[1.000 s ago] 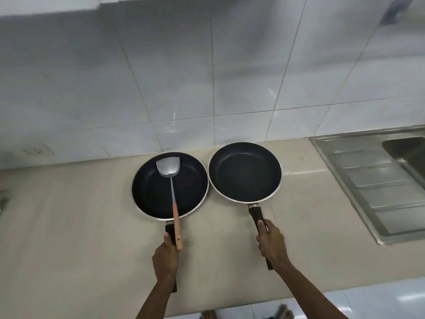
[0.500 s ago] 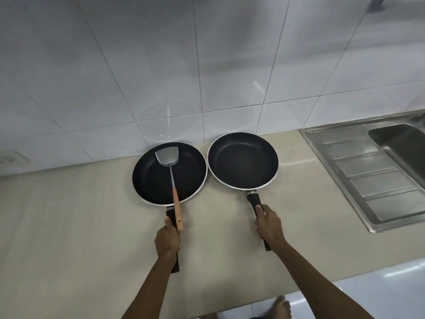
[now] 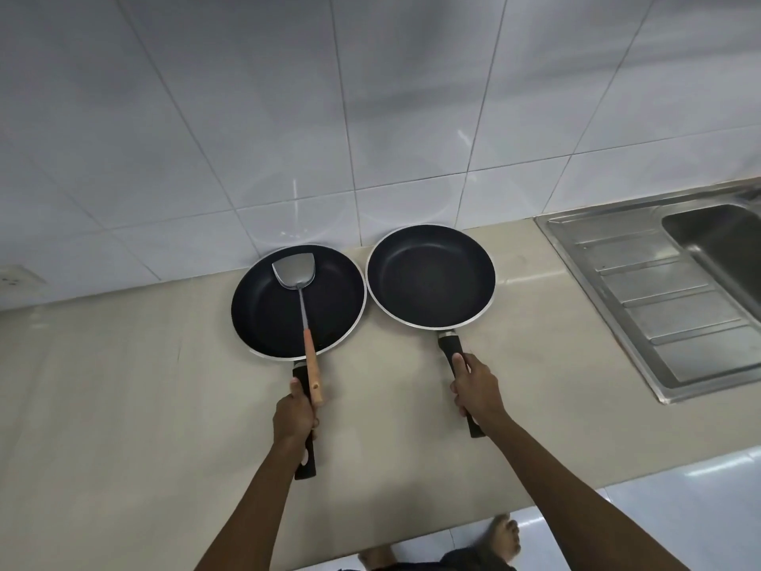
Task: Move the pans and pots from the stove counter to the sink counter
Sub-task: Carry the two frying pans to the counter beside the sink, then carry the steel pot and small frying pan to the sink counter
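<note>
Two black non-stick frying pans sit side by side on the beige counter (image 3: 123,405), close to the tiled wall. My left hand (image 3: 294,414) grips the black handle of the left pan (image 3: 263,311). A steel spatula (image 3: 302,307) with a wooden handle lies in that pan, its handle reaching over the rim beside my thumb. My right hand (image 3: 473,387) grips the handle of the right pan (image 3: 430,278), which holds nothing. The two rims almost touch.
A stainless steel sink (image 3: 675,290) with a ribbed drainboard is set into the counter to the right of the pans. A wall socket (image 3: 14,278) sits at the far left. The counter's front edge runs below my arms, with my feet on the tiled floor.
Both pans have slid away from me towards the wall, and the sink shows more fully on the right. Both hands keep their grip on the handles.
</note>
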The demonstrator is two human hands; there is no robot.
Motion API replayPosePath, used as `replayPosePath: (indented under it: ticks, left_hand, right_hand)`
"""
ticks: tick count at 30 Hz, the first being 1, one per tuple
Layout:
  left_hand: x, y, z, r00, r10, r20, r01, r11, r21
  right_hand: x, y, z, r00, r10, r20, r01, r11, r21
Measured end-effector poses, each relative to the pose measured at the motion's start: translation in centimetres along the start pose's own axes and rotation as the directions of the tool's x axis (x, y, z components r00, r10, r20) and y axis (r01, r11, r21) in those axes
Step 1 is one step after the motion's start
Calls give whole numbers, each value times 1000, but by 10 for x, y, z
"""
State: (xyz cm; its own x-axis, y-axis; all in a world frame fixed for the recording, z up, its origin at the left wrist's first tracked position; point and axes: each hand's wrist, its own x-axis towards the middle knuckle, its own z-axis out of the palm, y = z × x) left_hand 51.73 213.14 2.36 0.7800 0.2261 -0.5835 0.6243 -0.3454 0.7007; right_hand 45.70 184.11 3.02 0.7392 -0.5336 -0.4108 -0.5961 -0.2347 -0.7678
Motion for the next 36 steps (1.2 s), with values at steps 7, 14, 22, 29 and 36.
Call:
replayPosePath:
  ticks: [7,14,22,29,36]
  left_hand:
    - [-1,-7,-7,997,-28,76,35,995,-92]
    - [-66,-56,-7,999,29,-23,-31,994,-103]
    - [-182,-104,67,989,116,-92,-117,993,-1]
    - [-303,-140,231,834,486,261,-544,646,535]
    - [-393,-83,407,401,673,622,-840,-1,543]
  right_hand:
    - [-4,-3,-3,999,28,20,-28,1000,0]
    - [-34,22,-13,996,-5,84,0,998,57]
    - [-100,98,-76,925,-193,326,229,970,-75]
    - [-141,209,-209,767,-436,471,641,557,-528]
    - [-137,309,-402,859,-490,148,385,427,-818]
